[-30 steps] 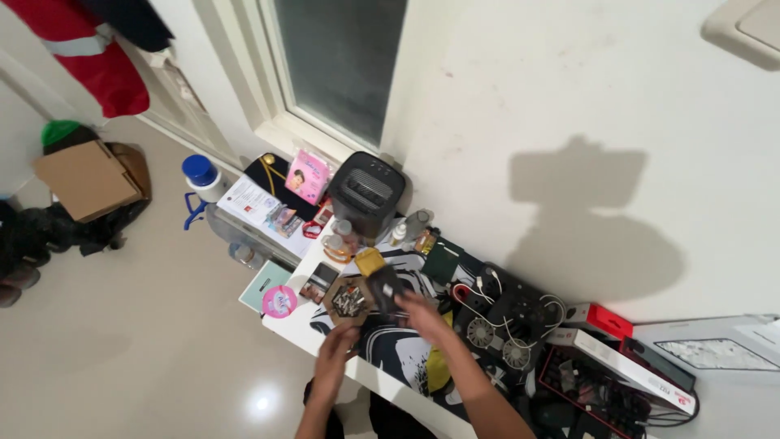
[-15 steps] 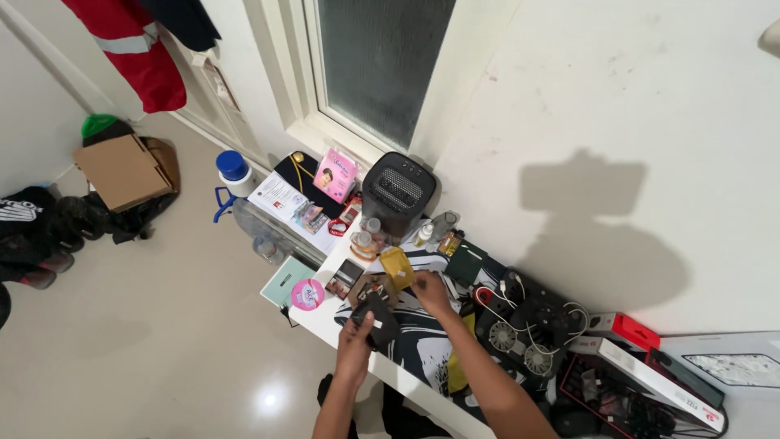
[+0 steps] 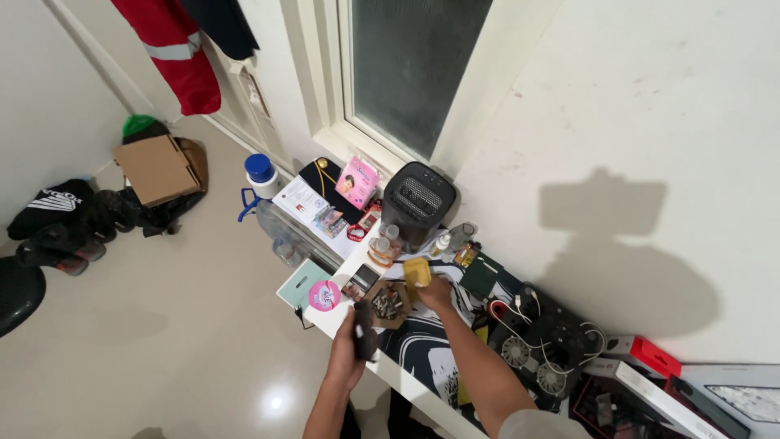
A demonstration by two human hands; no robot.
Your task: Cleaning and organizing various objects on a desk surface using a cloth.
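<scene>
My left hand [image 3: 351, 358] is closed around a small black object [image 3: 362, 329] and holds it upright over the near left edge of the white desk [image 3: 406, 378]. My right hand [image 3: 435, 294] reaches further in and touches a small yellow box [image 3: 417, 271]. Between the hands lies a brown hexagonal tray [image 3: 388, 304] with several small metal parts in it. A black-and-white patterned mat [image 3: 418, 341] covers the desk under my right forearm.
A black heater [image 3: 416, 202] stands against the wall with small bottles [image 3: 448, 241] beside it. A pink round disc [image 3: 324, 296] lies on the desk corner. Cables, fans [image 3: 536, 358] and boxes [image 3: 646, 384] crowd the right. A cardboard box [image 3: 157, 168] and shoes sit on the floor.
My left hand has pulled the black object toward the desk edge and turned it upright. My right hand has reached to the yellow box. The view has shifted to the left.
</scene>
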